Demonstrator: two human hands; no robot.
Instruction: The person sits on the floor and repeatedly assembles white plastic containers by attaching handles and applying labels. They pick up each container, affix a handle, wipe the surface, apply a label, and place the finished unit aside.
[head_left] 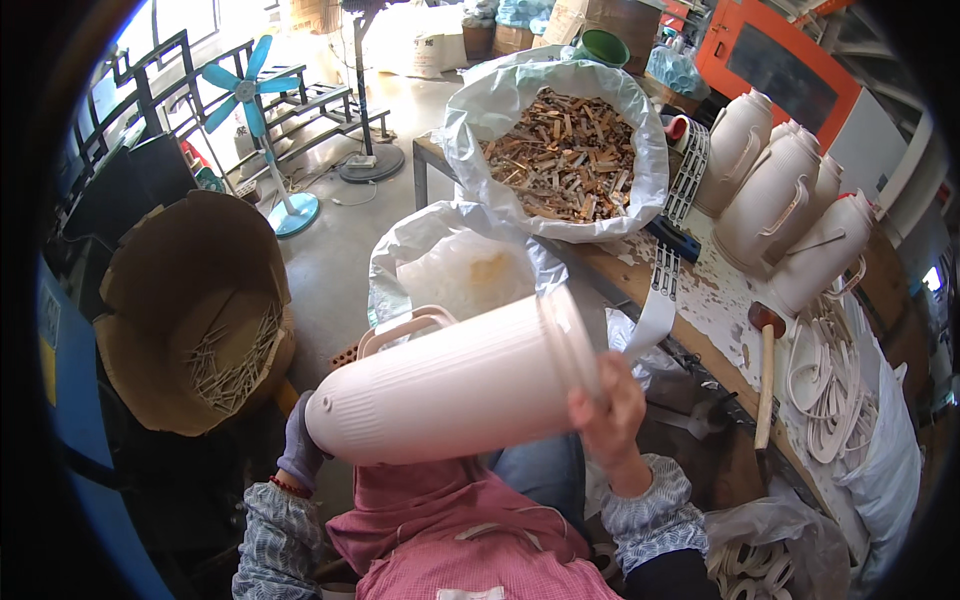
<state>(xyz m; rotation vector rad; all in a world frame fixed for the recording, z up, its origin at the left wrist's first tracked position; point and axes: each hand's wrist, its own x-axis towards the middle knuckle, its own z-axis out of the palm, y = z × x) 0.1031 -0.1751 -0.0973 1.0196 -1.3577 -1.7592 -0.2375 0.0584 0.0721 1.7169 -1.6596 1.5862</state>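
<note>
I hold a large cream ribbed plastic jug shell (460, 385) sideways in front of me, its handle turned up and away. My left hand (298, 450), in a purple glove, supports its narrow end at the lower left. My right hand (612, 405), bare, grips the wide rim end at the right. Both forearms wear patterned sleeve covers over a pink apron.
A workbench (735, 300) at the right carries several more cream jug shells (775, 205), a wooden mallet (766, 375), cream rings (835, 395) and a big white bag of wooden scraps (565, 155). A cardboard bin of sticks (205, 330) stands left, a blue fan (250, 95) beyond.
</note>
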